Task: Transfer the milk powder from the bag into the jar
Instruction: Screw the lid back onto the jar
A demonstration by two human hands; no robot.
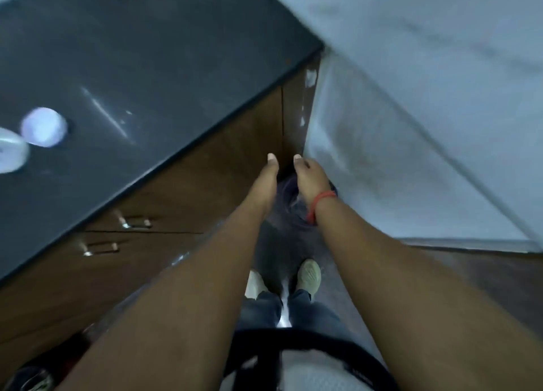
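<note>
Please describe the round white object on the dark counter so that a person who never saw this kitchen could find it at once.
Start from the dark grey countertop above the brown drawers. Near its left edge lies a round white object, blurred, perhaps a lid. A pale, blurred thing beside it is cut by the frame; the round one shows whole.

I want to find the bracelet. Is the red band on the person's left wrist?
No. The red band circles the wrist of the right hand; the left hand has a bare wrist.
</note>
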